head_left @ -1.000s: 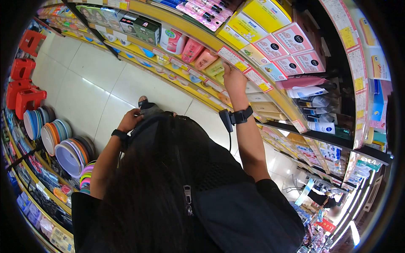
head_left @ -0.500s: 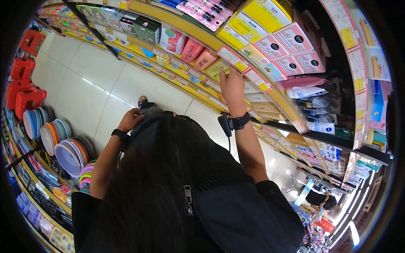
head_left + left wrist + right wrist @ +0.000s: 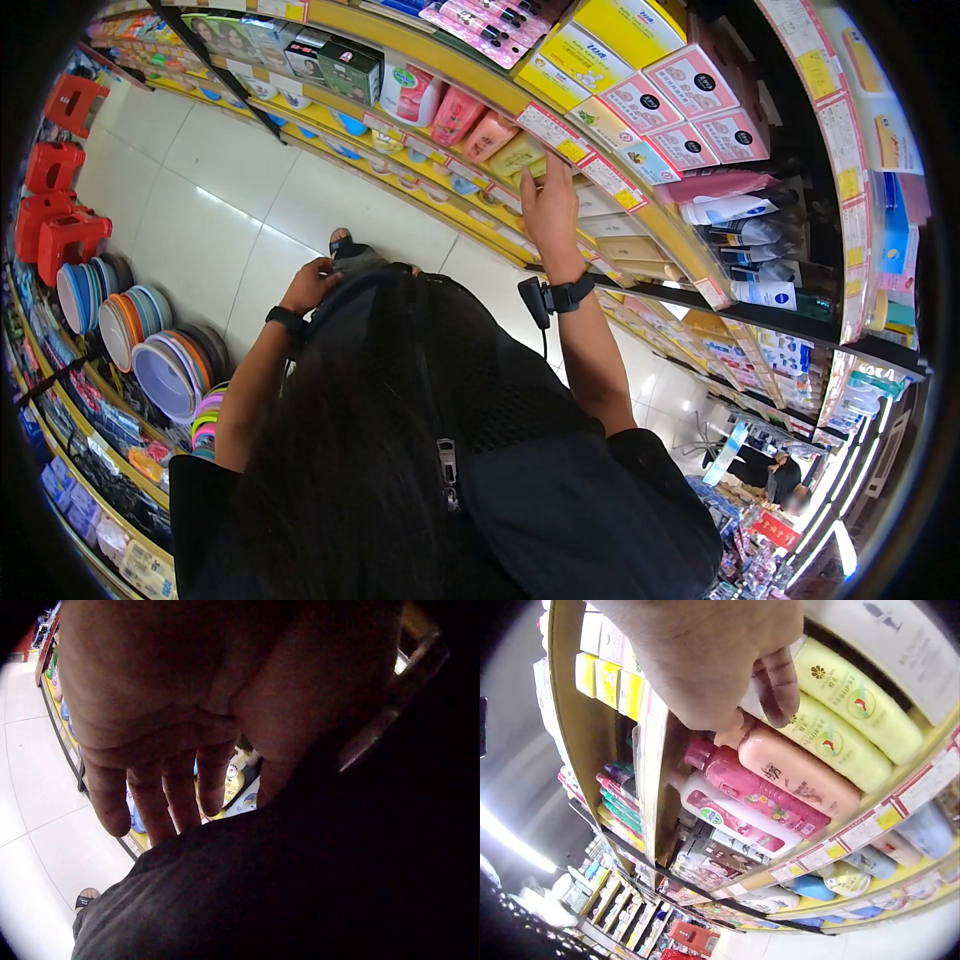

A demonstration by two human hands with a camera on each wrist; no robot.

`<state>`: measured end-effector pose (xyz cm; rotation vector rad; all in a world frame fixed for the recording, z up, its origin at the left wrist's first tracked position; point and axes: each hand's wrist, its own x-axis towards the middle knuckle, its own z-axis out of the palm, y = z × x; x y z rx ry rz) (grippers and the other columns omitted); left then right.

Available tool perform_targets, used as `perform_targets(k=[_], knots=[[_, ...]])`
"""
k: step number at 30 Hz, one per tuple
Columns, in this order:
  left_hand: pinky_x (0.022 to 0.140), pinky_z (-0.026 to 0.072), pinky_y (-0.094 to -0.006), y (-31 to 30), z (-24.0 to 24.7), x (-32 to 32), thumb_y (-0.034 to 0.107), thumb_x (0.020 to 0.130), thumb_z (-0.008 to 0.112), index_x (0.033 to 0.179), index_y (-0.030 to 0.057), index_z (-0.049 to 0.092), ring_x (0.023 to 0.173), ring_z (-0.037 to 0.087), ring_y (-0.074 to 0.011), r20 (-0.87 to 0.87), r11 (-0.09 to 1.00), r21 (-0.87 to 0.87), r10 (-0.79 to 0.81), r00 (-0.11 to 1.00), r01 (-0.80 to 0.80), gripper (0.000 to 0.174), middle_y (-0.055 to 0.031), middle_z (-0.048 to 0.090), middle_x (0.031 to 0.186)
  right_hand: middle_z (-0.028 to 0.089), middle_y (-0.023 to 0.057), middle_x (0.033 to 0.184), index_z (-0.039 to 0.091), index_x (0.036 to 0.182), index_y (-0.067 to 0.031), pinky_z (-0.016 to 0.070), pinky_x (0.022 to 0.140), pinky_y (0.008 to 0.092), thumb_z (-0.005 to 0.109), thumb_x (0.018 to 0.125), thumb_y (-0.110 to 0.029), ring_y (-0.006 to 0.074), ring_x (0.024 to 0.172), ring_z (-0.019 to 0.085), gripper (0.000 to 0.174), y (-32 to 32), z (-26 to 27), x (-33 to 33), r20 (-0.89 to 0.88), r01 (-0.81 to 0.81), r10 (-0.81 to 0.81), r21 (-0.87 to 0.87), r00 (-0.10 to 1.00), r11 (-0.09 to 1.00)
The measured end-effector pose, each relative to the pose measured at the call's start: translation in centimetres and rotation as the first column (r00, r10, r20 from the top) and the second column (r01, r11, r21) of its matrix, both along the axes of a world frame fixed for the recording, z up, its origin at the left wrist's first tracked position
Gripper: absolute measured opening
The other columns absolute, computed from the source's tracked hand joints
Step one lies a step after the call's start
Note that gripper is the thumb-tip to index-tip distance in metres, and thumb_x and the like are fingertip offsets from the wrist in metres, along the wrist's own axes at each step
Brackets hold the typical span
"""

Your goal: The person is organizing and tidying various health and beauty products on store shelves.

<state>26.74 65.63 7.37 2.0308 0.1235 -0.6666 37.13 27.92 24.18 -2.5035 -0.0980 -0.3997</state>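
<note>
My right hand (image 3: 552,210) reaches under a shelf edge toward a row of bottles. In the right wrist view, its thumb and fingers (image 3: 776,694) are loosely bent over the necks of a peach bottle (image 3: 799,769) and a yellow-green bottle (image 3: 829,742). A second yellow-green bottle (image 3: 859,701) stands alongside. On the other side are a dark pink bottle (image 3: 761,787) and a white bottle with a pink label (image 3: 735,814). Low at my front, my left hand (image 3: 308,287) rests by dark cloth (image 3: 225,892), fingers hanging fairly straight with nothing in them.
Yellow and pink boxes (image 3: 640,90) and several tubes (image 3: 745,240) fill the shelf above. Price labels (image 3: 585,160) run along its edge. Behind to the left stand stacked basins (image 3: 165,375) and red stools (image 3: 70,240). A person (image 3: 785,480) is far off at right.
My right hand has drawn back slightly from the bottles, and its thumb now stands apart from the fingers. My left hand has stayed in place. The far person has shifted.
</note>
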Motion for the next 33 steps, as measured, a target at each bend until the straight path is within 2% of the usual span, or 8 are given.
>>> perform_targets(k=[3, 7, 10, 12, 15, 21, 26, 33], knots=[[0.086, 0.0492, -0.0345, 0.1, 0.2, 0.1, 0.021, 0.085, 0.067, 0.119, -0.0062, 0.054, 0.098, 0.063, -0.0274, -0.059, 1.0, 0.006, -0.01, 0.998, 0.011, 0.045, -0.0211, 0.062, 0.111, 0.052, 0.0236, 0.121, 0.046, 0.128, -0.001, 0.0529, 0.068, 0.0347, 0.059, 0.087, -0.006, 0.0313, 0.081, 0.062, 0.044, 0.4, 0.6, -0.9, -0.002, -0.02, 0.02, 0.023, 1.0, 1.0], [0.083, 0.0504, -0.0343, 0.1, -0.5, -0.1, 0.019, 0.087, 0.066, 0.117, -0.0049, 0.055, 0.094, 0.064, -0.0257, -0.022, 1.0, 0.009, -0.021, 1.0, 0.021, 0.04, -0.0197, 0.063, 0.107, 0.051, 0.0213, 0.123, 0.049, 0.126, -0.0029, 0.0529, 0.067, 0.0325, 0.058, 0.087, -0.006, 0.0296, 0.079, 0.063, 0.04, 0.2, -0.7, -2.6, 0.079, -0.071, 0.068, 0.036, 0.995, 0.997], [0.083, 0.0503, -0.0342, 0.1, -0.6, -0.1, 0.019, 0.086, 0.066, 0.117, -0.005, 0.055, 0.094, 0.063, -0.0256, -0.029, 1.0, 0.007, -0.021, 0.999, 0.021, 0.041, -0.02, 0.063, 0.108, 0.053, 0.019, 0.124, 0.054, 0.117, -0.0032, 0.0533, 0.07, 0.0381, 0.06, 0.085, -0.009, 0.0317, 0.085, 0.065, 0.033, 0.1, -1.5, -4.2, -0.027, -0.095, 0.097, 0.05, 0.995, 0.994], [0.084, 0.0499, -0.0343, -0.1, -0.4, -0.3, 0.019, 0.086, 0.066, 0.116, -0.0052, 0.056, 0.095, 0.063, -0.0262, -0.039, 0.999, 0.032, -0.029, 0.999, 0.03, 0.04, -0.0202, 0.063, 0.108, 0.059, 0.0174, 0.117, 0.056, 0.114, -0.0046, 0.0524, 0.072, 0.039, 0.06, 0.085, -0.01, 0.0325, 0.086, 0.064, 0.03, 0.2, -1.9, -5.4, -0.22, -0.129, 0.143, 0.076, 0.965, 0.989], [0.085, 0.0494, -0.0345, 0.0, -0.1, -0.5, 0.02, 0.087, 0.065, 0.114, -0.0061, 0.057, 0.097, 0.063, -0.0268, -0.04, 0.999, 0.047, -0.025, 0.999, 0.027, 0.039, -0.0203, 0.063, 0.108, 0.064, 0.0161, 0.105, 0.06, 0.107, -0.0061, 0.0509, 0.072, 0.0408, 0.059, 0.086, -0.013, 0.0341, 0.084, 0.064, 0.022, -0.5, -4.9, -7.3, -0.244, -0.162, 0.162, 0.019, 0.956, 0.987], [0.085, 0.0492, -0.0347, 1.8, -2.4, -2.6, 0.024, 0.087, 0.064, 0.109, -0.0056, 0.06, 0.095, 0.064, -0.0264, -0.049, 0.998, 0.057, 0.007, 0.999, -0.004, 0.037, -0.0191, 0.066, 0.102, 0.066, 0.016, 0.09, 0.064, 0.098, -0.007, 0.0499, 0.072, 0.0423, 0.057, 0.089, -0.017, 0.0355, 0.082, 0.063, 0.015, -1.7, -8.4, -9.4, -0.297, -0.122, 0.14, 0.078, 0.945, 0.989], [0.082, 0.0488, -0.0336, 2.1, -2.4, -4.2, 0.024, 0.091, 0.058, 0.106, -0.0068, 0.061, 0.093, 0.065, -0.0248, -0.083, 0.996, 0.085, 0.036, 0.996, -0.029, 0.035, -0.0188, 0.067, 0.099, 0.066, 0.0158, 0.089, 0.065, 0.096, -0.0073, 0.0496, 0.071, 0.0428, 0.058, 0.089, -0.02, 0.035, 0.081, 0.063, 0.016, -2.3, -9.6, -9.8, -0.373, -0.093, 0.119, 0.087, 0.92, 0.992], [0.079, 0.049, -0.0334, 2.4, -2.7, -5.4, 0.024, 0.092, 0.057, 0.105, -0.0073, 0.062, 0.088, 0.064, -0.0239, -0.074, 0.993, 0.054, 0.108, 0.991, -0.105, 0.034, -0.0177, 0.068, 0.095, 0.066, 0.0142, 0.087, 0.066, 0.09, -0.0089, 0.0485, 0.074, 0.0437, 0.055, 0.089, -0.028, 0.0345, 0.083, 0.062, 0.022, -3.0, -13.1, -10.8, -0.417, -0.173, 0.182, 0.059, 0.891, 0.983]])
